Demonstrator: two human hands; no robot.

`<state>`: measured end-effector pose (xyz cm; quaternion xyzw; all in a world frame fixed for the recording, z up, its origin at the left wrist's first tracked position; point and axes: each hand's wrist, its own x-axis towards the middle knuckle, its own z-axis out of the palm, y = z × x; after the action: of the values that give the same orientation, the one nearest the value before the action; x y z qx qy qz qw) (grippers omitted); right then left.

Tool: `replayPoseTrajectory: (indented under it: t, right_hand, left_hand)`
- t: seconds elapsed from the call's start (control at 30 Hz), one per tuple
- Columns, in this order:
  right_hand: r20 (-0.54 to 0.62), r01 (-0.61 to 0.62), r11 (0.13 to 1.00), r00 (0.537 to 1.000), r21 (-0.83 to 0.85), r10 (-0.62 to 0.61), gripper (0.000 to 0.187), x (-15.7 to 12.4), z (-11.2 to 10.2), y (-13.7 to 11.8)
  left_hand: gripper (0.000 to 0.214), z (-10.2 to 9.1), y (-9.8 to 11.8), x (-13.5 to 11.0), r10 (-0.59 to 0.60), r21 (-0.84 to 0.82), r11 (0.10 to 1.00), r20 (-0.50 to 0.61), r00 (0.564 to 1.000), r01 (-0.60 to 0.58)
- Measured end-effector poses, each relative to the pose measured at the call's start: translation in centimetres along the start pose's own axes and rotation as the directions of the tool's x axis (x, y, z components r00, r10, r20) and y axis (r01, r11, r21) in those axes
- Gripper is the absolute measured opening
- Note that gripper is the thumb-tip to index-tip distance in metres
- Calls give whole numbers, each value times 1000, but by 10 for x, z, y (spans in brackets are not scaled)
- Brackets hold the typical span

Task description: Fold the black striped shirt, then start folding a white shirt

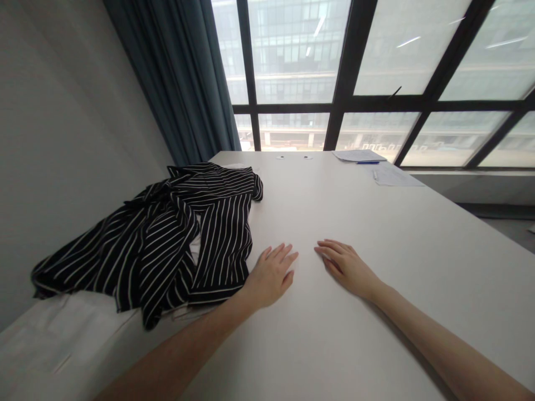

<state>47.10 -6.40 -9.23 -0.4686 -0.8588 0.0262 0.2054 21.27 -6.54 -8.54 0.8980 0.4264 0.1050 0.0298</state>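
My left hand point(270, 275) lies flat and open on the white table point(343, 334), fingers stretched forward, just right of a crumpled black garment with white stripes point(175, 234). My right hand point(345, 265) rests flat and open on the table a short gap to the right, fingers pointing left and forward. Neither hand holds anything. The striped garment is piled on the left part of the table, over something white that shows beneath it.
Sheets of paper point(390, 175) and a blue pen point(368, 162) lie at the far right of the table. A dark curtain point(184, 83) hangs at the back left beside a large window point(376, 72). A grey wall runs along the left.
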Motion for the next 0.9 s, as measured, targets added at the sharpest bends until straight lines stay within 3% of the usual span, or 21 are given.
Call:
replayPoseTrajectory:
  t: [0.9]
  right_hand:
    - [-4, -6, 1000, 1000, 3, 6, 38, 0, -1, -1]
  left_hand:
    - [44, -1, 1, 0, -2, -14, 1000, -2, 1000, 2]
